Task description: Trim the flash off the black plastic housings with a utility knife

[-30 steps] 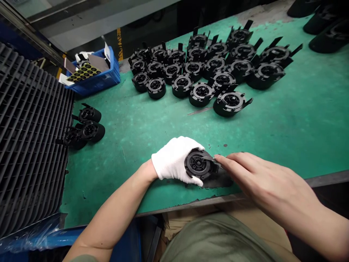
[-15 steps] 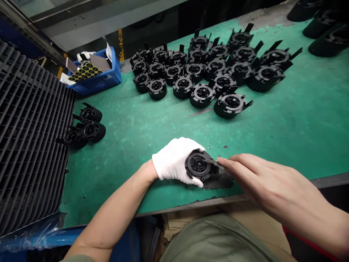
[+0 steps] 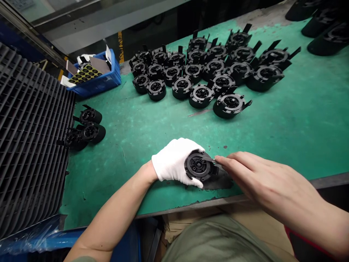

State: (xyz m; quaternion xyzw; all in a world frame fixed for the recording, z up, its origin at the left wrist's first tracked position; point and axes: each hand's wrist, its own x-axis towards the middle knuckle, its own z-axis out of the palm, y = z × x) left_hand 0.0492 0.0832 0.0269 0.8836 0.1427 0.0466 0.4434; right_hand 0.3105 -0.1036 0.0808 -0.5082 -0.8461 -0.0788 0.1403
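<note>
My left hand, in a white glove, is wrapped round a round black plastic housing near the front edge of the bench. The housing's ringed face points up towards me. From the right, my bare right hand grips a small knife, its thin metal blade touching or just over the upper right of that face. Most of the knife's handle is hidden inside the fingers.
Several similar black housings stand grouped at the back of the green bench. More sit at the left and far right. A blue bin holds sheets with round stickers. Stacked grey grid trays line the left side.
The knife and right hand have shifted very slightly left over the housing's face. My left hand keeps its hold, and the view has moved a little.
</note>
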